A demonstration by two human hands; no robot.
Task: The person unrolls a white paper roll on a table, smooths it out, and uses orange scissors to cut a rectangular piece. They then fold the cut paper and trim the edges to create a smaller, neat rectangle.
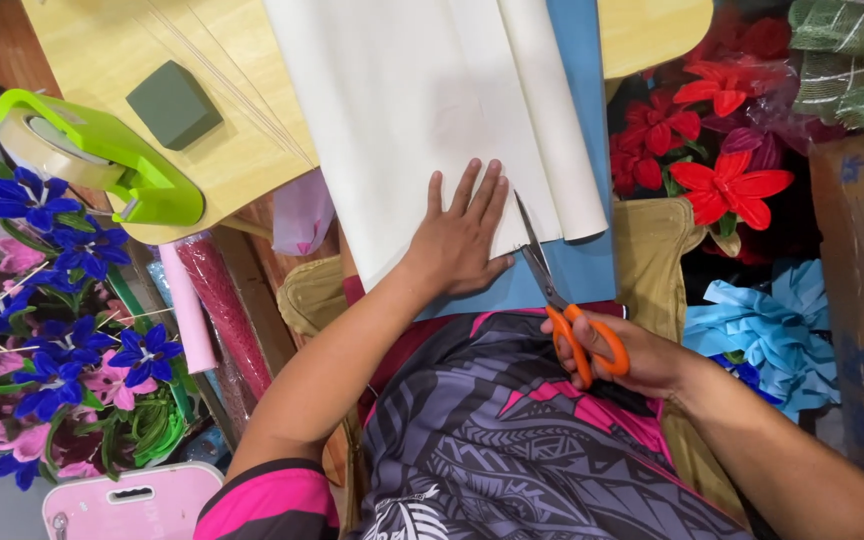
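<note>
Wide cream paper sheets (422, 110) hang over the near edge of a light wooden table (102, 60), on top of a blue sheet (577, 265). My left hand (460, 235) lies flat on the cream paper near its lower edge, fingers spread. My right hand (642, 360) grips orange-handled scissors (557, 300). Their blades point up and touch the paper's lower edge just right of my left hand.
On the table sit a green tape dispenser (102, 155), a dark green foam block (174, 103) and thin sticks (222, 80). Blue and pink artificial flowers (52, 320) stand at left, red ones (712, 150) and light blue paper (772, 330) at right. Rolled wrap (217, 300) leans below the table.
</note>
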